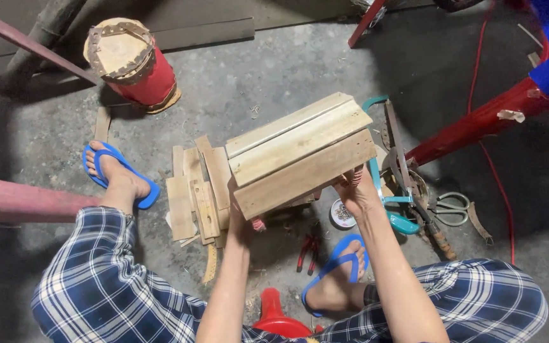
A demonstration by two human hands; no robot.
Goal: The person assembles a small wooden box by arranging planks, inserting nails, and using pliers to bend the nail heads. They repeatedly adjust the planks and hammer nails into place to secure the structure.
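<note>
A small wooden box [300, 152] made of pale planks is held up over the concrete floor, tilted, its slatted side facing me. My left hand [241, 219] grips its lower left corner from beneath. My right hand [358, 190] grips its lower right corner. Both forearms reach up from the bottom of the view between my knees in blue checked trousers.
Loose wood offcuts [195, 194] lie left of the box. A teal hacksaw [386, 184], scissors [449, 208], red pliers [307, 249] and a small round tin [342, 214] lie on the floor. A red drum [131, 60] stands at the back left; red metal legs [478, 121] at right.
</note>
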